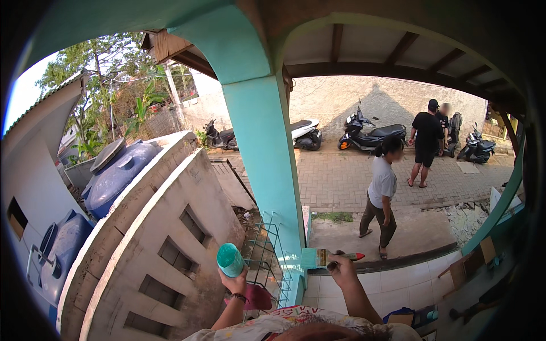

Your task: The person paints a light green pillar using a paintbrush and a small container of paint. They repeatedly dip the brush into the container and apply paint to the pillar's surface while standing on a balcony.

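Note:
My left hand is wrapped round a clear cup with teal paint in it, held up left of the pillar. Closed on the handle of a paintbrush is my right hand. The brush lies level, its teal bristles pointing left at the low part of the teal pillar; whether they touch it I cannot tell. The handle's red end sticks out to the right of my fingers. A teal wire rack stands between the cup and the pillar.
A low wall with slots runs along the left, blue tanks behind it. One person walks on the step beyond the tiled floor. Two more people stand near parked motorbikes. A wooden stool is at right.

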Available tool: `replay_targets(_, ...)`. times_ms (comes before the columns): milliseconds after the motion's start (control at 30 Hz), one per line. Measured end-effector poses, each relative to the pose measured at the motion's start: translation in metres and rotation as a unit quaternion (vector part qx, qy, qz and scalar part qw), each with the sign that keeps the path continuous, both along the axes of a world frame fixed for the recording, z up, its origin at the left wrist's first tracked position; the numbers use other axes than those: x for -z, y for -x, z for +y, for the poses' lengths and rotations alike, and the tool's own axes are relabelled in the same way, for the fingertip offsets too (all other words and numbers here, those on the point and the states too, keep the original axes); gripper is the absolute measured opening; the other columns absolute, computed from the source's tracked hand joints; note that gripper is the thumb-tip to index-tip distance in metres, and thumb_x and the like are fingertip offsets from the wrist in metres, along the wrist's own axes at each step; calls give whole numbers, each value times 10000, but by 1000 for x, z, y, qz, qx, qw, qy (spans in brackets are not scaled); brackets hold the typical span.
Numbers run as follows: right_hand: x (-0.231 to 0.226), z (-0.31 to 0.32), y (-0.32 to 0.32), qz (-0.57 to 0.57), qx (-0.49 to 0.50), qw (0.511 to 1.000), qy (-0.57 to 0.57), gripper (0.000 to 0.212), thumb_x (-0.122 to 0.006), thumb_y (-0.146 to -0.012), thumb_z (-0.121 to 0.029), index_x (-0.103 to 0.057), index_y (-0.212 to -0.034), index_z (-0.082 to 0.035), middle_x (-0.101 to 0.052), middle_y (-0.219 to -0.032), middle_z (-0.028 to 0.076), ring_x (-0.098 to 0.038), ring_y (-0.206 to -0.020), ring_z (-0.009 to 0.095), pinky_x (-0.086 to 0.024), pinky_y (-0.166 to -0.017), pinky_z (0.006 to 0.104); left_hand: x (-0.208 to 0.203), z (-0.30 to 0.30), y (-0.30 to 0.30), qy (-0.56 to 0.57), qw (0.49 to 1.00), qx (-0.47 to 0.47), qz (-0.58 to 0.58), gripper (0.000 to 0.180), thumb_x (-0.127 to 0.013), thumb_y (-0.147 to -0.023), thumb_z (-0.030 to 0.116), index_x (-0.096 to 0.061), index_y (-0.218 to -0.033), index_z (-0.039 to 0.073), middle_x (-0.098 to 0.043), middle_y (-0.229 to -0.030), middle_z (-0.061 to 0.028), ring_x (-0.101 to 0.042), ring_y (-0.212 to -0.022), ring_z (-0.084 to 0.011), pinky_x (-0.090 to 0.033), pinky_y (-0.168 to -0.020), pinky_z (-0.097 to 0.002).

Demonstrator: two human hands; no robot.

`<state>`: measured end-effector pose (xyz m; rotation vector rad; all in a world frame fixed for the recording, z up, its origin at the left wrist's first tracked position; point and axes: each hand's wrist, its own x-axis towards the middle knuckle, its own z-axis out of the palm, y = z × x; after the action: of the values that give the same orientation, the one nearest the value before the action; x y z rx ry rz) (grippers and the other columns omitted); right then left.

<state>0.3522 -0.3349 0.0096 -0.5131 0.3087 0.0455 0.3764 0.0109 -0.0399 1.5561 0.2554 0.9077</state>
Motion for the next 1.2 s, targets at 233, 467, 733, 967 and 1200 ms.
replay_targets(233, -13, 10, -5, -39, -47, 998, 3, 247, -646, -799, 76, -573, -932, -119, -657, -857, 75, -671, -715, 219, -547, -612, 326, -29, -3, 27, -21, 998, 53, 20, 728, -868, -629, 132, -510, -1256, 37, -638, -1121, -96, -632, -1002, -224, -504, -908, -368)
replay_targets(467, -30, 31, -23, -69, -169, 981, 63, 337, -683, -720, 132, -549, -982, -31, -608, -958, 114, -656, -846, 260, -538, -691, 345, -19, -7, 53, 37, 994, 93, 47, 768, -881, -603, 126, -512, -1271, 35, -638, -1151, -104, -637, -1020, -227, -511, -917, -384)
replay_targets(733, -79, 70, -35, -71, -226, 968, 82, 274, -656, -777, 110, -568, -1009, -6, -630, -946, 121, -673, -860, 245, -562, -746, 330, -50, -5, 84, 22, 996, 83, 12, 752, -882, -573, 105, -538, -1238, 34, -652, -1132, -100, -650, -1005, -230, -525, -904, -387)
replay_targets(967, -82, 80, -33, -49, -296, 951, 78, 257, -668, -794, 83, -566, -1013, -3, -648, -974, 138, -681, -882, 253, -561, -754, 328, -59, -21, 140, 33, 997, 28, 62, 749, -901, -548, 124, -575, -1214, 17, -674, -1102, -91, -660, -983, -227, -532, -892, -388)
replay_targets(1200, -63, 77, -33, -48, -295, 953, 41, 241, -664, -805, 67, -582, -1022, 0, -665, -991, 143, -686, -897, 253, -556, -756, 333, -74, -47, 168, 62, 994, 48, 82, 760, -914, -538, 132, -582, -1213, 23, -678, -1107, -91, -662, -988, -226, -536, -898, -390)
